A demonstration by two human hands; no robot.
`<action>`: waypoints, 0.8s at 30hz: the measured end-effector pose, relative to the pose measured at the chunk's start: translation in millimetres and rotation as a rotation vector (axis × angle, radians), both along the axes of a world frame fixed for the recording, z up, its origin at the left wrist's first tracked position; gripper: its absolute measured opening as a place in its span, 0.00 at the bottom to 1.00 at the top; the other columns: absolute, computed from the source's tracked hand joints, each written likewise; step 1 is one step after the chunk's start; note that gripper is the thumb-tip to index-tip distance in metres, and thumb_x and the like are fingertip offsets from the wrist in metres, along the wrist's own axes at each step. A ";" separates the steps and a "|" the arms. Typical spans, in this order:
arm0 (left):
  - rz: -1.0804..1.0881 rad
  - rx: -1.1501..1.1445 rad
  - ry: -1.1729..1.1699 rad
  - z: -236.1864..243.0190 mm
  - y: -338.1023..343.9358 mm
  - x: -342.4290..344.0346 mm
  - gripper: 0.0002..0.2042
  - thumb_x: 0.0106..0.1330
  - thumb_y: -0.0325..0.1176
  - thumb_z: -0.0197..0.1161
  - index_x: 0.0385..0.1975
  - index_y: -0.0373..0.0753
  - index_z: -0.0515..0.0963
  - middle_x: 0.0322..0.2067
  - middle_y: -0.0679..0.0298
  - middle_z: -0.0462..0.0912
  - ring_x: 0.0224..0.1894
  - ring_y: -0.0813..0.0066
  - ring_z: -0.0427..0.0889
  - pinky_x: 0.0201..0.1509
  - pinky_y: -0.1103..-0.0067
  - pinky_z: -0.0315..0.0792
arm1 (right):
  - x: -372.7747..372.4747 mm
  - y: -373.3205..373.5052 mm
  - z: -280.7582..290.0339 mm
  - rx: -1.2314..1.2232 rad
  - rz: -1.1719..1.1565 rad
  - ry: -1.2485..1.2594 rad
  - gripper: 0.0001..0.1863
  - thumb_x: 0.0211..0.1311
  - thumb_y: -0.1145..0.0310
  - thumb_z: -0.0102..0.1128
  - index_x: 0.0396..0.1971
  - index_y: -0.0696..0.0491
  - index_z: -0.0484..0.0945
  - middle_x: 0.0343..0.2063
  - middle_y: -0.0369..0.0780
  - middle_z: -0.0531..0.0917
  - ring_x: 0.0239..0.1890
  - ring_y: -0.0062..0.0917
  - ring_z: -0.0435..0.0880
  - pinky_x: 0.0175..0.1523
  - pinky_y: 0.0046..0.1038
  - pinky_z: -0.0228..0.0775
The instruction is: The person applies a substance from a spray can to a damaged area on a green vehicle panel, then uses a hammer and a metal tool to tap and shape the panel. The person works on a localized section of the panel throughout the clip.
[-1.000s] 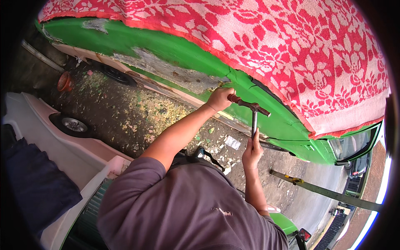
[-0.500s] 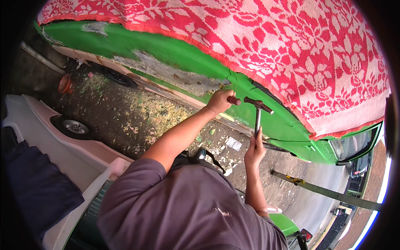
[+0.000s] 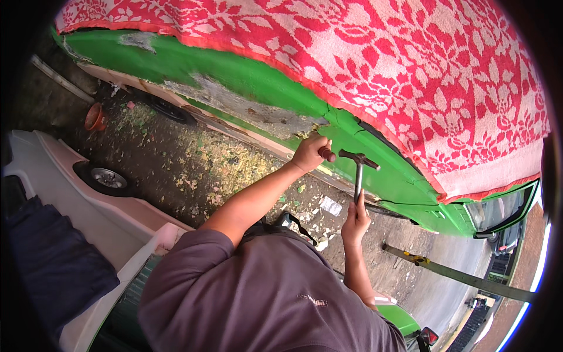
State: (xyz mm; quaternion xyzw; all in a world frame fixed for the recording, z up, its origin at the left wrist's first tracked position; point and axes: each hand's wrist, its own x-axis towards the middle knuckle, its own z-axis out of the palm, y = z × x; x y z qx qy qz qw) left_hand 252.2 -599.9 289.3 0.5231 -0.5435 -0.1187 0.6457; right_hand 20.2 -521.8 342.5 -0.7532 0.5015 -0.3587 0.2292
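My left hand (image 3: 309,155) is closed round a tool with a reddish-brown handle (image 3: 327,155). Only the rounded handle end shows past my fist; whatever lies beyond it is hidden. My right hand (image 3: 355,223) grips a hammer (image 3: 359,161) by the dark lower part of its shaft. The hammer's head is just right of the handle end, with a small gap seeming to lie between them. Both hands are in front of the green vehicle body (image 3: 258,79), beside a rough, stripped grey-brown patch (image 3: 252,108) on its side.
A red-and-pale floral cloth (image 3: 375,64) drapes over the vehicle. Chips and flakes (image 3: 229,161) litter the ground below. Behind me at left stands a pale pink vehicle body (image 3: 53,167) with dark cloth (image 3: 56,258) on it. A long bar (image 3: 463,276) juts in at right; an orange pot (image 3: 94,117) lies far left.
Both hands have shifted slightly nearer to me with their tools, and the hammer has moved a little left. The view has shifted slightly. Both grips are the same.
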 end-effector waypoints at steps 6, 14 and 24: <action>-0.095 0.009 -0.001 -3.8 11.6 -4.5 0.15 0.61 0.29 0.64 0.18 0.38 0.64 0.17 0.57 0.68 0.22 0.56 0.72 0.27 0.66 0.66 | 11.0 -0.2 -1.3 0.070 0.061 0.086 0.24 0.64 0.80 0.55 0.61 0.59 0.70 0.19 0.42 0.75 0.21 0.17 0.68 0.29 0.20 0.65; -0.006 0.107 0.050 -8.9 -4.8 -4.1 0.14 0.64 0.27 0.61 0.19 0.38 0.63 0.18 0.56 0.69 0.21 0.57 0.71 0.26 0.68 0.66 | 6.0 -7.3 4.4 -0.132 0.142 0.119 0.28 0.61 0.83 0.56 0.63 0.61 0.68 0.21 0.42 0.78 0.21 0.19 0.73 0.29 0.22 0.68; 0.071 0.125 0.125 -9.5 -5.7 -3.4 0.14 0.65 0.28 0.61 0.20 0.36 0.65 0.15 0.54 0.67 0.18 0.63 0.61 0.24 0.72 0.65 | -19.3 4.3 30.2 -0.044 -0.002 0.048 0.26 0.62 0.83 0.54 0.62 0.62 0.68 0.31 0.49 0.84 0.28 0.28 0.82 0.35 0.26 0.73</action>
